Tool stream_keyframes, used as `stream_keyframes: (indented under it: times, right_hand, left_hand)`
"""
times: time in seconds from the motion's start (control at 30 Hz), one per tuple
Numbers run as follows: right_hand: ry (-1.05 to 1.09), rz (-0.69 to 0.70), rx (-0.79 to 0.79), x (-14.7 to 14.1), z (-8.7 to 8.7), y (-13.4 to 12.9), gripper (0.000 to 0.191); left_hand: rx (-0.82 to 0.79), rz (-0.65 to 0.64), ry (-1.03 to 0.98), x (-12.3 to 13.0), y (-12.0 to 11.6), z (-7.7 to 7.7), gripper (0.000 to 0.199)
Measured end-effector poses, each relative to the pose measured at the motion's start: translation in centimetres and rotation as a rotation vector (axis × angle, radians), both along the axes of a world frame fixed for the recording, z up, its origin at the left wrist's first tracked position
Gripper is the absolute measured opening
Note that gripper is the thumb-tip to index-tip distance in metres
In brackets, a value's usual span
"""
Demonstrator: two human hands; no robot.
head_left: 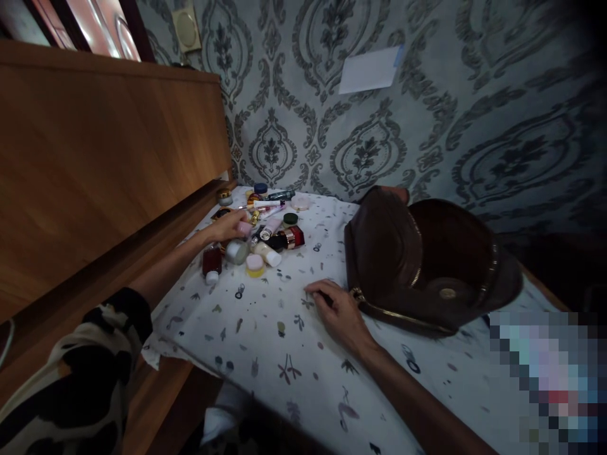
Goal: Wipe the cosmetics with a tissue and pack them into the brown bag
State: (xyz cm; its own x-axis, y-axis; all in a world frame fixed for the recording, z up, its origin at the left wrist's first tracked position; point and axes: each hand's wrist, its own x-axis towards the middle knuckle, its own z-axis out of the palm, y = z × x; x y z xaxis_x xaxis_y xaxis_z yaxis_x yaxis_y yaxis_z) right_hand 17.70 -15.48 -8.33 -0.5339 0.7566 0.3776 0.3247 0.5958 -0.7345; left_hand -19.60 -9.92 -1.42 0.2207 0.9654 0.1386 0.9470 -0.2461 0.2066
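Note:
My left hand [226, 227] reaches into a cluster of cosmetics, its fingers closed on a small pink container [245, 229]. Beside it lie a gold-coloured item [255, 218], a pale pink tube [271, 227] and a jar with a grey-green lid [236, 251]. Nearer me are a dark red bottle with a white cap [212, 260], a cream tube [267, 254] and a yellow jar with a pink lid [255, 265]. My right hand [339, 313] rests on the patterned cloth [284, 341], fingers loosely bent and apart, holding nothing visible. Next to it stands an open brown bag [384, 253].
A wooden panel [114, 139] rises along the left side. Patterned wallpaper [270, 145] backs the table, with a white paper [370, 71] on it. Farther back are a blue-lidded jar [260, 188] and a dark tube [281, 195]. A pixelated patch covers the lower right.

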Motion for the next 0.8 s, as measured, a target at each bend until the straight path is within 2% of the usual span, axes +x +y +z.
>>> stream_keyframes:
  times: [0.13,0.3,0.47,0.57,0.7,0.8]
  right_hand:
    - [-0.016,-0.002,-0.005,0.1,0.2,0.0,0.024]
    - [-0.011,-0.003,-0.015,0.1,0.0,0.0,0.025]
    - [0.007,-0.002,-0.013,0.0,-0.3,0.1,0.024]
    - [0.009,0.005,-0.017,0.0,-0.3,0.2,0.024]
    - [0.008,0.0,-0.025,0.0,-0.2,0.1,0.024]
    - [0.011,0.002,-0.024,0.1,0.0,0.0,0.023]
  left_hand:
    - [-0.087,-0.005,0.003,-0.5,-0.6,0.2,0.034]
    - [-0.156,0.003,-0.009,0.0,0.4,0.5,0.051]
    - [-0.133,0.025,-0.024,0.4,2.5,2.6,0.041]
    - [-0.05,0.063,-0.066,1.2,4.4,3.5,0.046]
    - [-0.02,0.089,-0.115,2.9,6.7,2.5,0.042]
    - [-0.01,0.124,-0.134,2.9,7.3,1.2,0.044]
